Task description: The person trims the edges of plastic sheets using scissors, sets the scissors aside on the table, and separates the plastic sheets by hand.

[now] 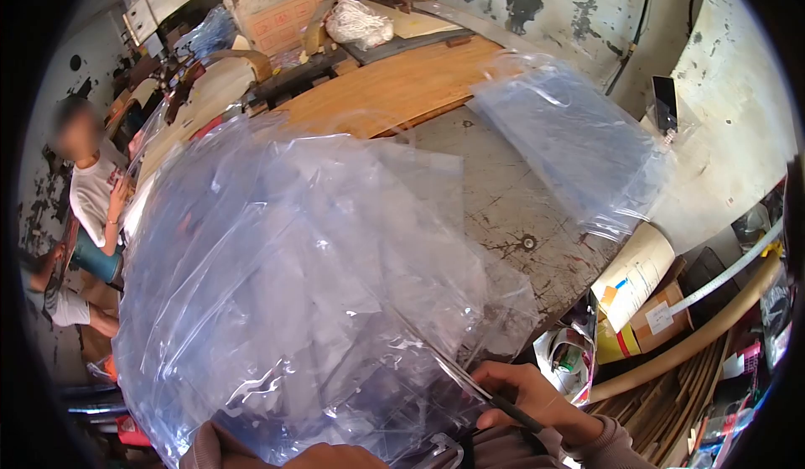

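Observation:
A large heap of clear, bluish plastic sheeting (310,242) fills the middle of the head view, creased and shiny, and covers much of the metal worktable (520,217). At its lower right edge my right hand (528,395) is closed, thumb and forefinger around a slim dark-handled thing (516,414). A thin shiny line runs from it up into the sheeting; whether this is a blade or a plastic edge is unclear. My left hand (342,457) shows only partly at the bottom edge, against the sheeting, its fingers hidden.
A flat stack of clear plastic sheets (579,142) lies at the table's right. Behind is an orange-brown board (386,87) and a white bundle (359,24). A paper roll (635,278) and cardboard box (662,318) stand lower right. Another person (96,184) is at the left.

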A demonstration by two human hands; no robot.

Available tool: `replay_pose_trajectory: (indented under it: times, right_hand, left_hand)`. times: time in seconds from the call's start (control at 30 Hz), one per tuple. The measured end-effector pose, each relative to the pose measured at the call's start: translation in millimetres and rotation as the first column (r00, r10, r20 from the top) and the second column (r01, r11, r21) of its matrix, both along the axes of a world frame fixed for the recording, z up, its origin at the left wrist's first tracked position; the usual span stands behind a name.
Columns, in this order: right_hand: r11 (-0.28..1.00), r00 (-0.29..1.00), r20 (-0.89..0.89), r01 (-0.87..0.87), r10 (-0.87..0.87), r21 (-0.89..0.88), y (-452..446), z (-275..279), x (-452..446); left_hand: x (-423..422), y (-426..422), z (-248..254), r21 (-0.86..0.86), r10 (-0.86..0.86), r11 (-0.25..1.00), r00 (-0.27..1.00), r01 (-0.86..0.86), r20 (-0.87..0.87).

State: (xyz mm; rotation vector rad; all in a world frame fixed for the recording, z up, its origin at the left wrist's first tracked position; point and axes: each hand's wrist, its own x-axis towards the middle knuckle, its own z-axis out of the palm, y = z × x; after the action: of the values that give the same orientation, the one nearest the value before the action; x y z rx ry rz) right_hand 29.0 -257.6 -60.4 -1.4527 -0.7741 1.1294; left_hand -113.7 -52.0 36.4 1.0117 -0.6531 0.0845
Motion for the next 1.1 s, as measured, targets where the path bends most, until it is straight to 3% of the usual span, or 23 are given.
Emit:
replay_pose_trajectory:
  times: [0.1,0.23,0.33,0.43,0.63,0.73,0.9,1.03,1.1]
  right_hand:
    - [1.000,1.000,-0.011,0.002,-0.002,-0.031,-1,6,1]
    - [0.998,0.997,-0.068,0.014,-0.019,-0.066,0,8,2]
    - [0.999,0.999,-0.020,0.026,-0.027,-0.041,-3,2,1]
    - [0.997,0.998,-0.056,0.020,-0.024,-0.074,-1,6,1]
    - [0.998,0.997,-0.072,0.020,-0.024,-0.060,-1,10,2]
    - [0.993,0.996,-0.089,-0.018,0.008,-0.114,-1,11,3]
    - [0.999,0.996,-0.079,0.023,-0.026,-0.048,-2,4,0]
    - [0.998,0.996,-0.084,0.014,-0.019,-0.067,-3,5,2]
    - [0.997,0.997,-0.080,0.008,-0.014,-0.079,-2,8,2]
  left_hand:
    - [-8,-1,4,0.096,-0.003,0.995,0.994,0.013,-0.113]
    - [-1,-9,9,0.059,0.062,0.997,0.997,-0.059,-0.037]
    - [1,-8,18,0.116,0.028,0.993,0.996,-0.019,-0.084]
    - [-7,-12,1,0.062,0.075,0.995,0.997,-0.076,0.018]
    - [0,-8,3,0.091,0.046,0.994,0.997,-0.051,0.061]
    - [-3,-16,5,0.083,0.151,0.985,0.988,-0.153,0.028]
    - [0,-17,4,0.094,0.181,0.977,0.976,-0.192,0.119]
    - [-3,-11,9,0.149,0.096,0.984,0.995,-0.092,-0.018]
    - [-6,-9,4,0.209,0.089,0.973,0.994,-0.100,0.062]
